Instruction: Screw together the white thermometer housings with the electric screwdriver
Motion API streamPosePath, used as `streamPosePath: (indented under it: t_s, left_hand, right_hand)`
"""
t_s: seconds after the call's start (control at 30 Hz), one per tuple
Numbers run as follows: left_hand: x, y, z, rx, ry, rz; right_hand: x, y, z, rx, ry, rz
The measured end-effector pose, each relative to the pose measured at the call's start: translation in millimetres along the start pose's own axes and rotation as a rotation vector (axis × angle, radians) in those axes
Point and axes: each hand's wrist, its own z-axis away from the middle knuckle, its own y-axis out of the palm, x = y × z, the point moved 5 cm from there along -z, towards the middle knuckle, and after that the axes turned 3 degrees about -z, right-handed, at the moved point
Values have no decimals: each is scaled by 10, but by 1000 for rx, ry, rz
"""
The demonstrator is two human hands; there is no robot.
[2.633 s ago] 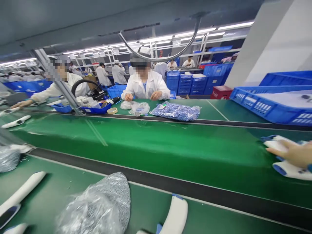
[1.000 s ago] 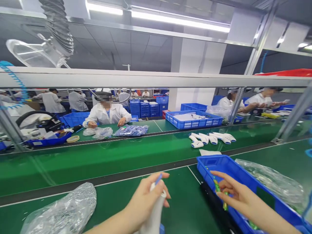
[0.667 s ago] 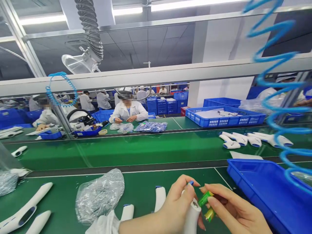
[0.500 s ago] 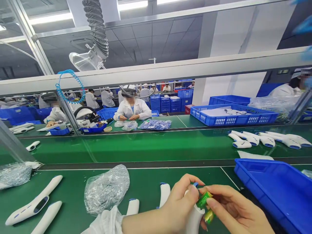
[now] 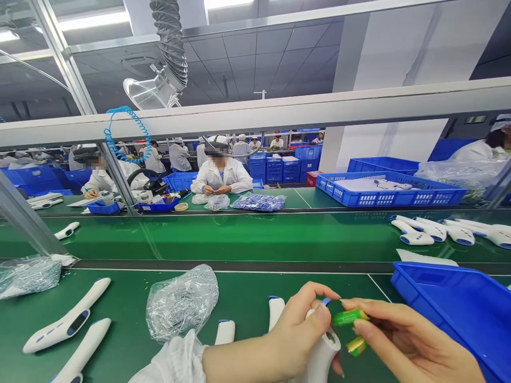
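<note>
My left hand [image 5: 295,332] grips a white handheld device [image 5: 322,357] with a blue tip, its open end facing my right hand. My right hand [image 5: 403,340] pinches a green battery [image 5: 346,317] against that end and holds a second, yellow-green battery [image 5: 356,346] just below it. Both hands are low in the middle of the view, above the green bench [image 5: 247,298]. A white sleeve [image 5: 171,361] covers my left wrist.
More white devices [image 5: 66,323] lie on the bench at left and by my hands [image 5: 275,310], beside a crumpled plastic bag [image 5: 181,302]. A blue bin [image 5: 459,308] stands at right. Finished devices [image 5: 435,231] lie on the green conveyor [image 5: 239,236]. People in white coats work opposite.
My view swung from the right end of the belt to the bench. My left hand took up a device, my right hand took batteries from the blue bin and brought them to its end.
</note>
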Motion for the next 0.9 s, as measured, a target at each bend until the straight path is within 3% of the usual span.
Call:
streamPosePath:
  t_s: [0.1,0.43,0.53,0.67,0.77,0.9]
  left_hand:
    - [19,-12,3,-15,-20,87]
    - [68,-39,81,40,10,132]
    - [60,-39,98,42,23,133]
    - [19,-36,127,58,53,138]
    - [-14,-16,141,62,62,152]
    - [-58,-21,150,-61,41,178]
  right_hand:
    - [-26,75,-22,75,33,-45]
    - [107,162,-59,153,-124,182]
    - [107,173,-45,116,-144,216]
    - [43,188,-20,47,-52,96]
    - [70,215,12,21,-91,39]
    - [90,286,98,10,-130,272]
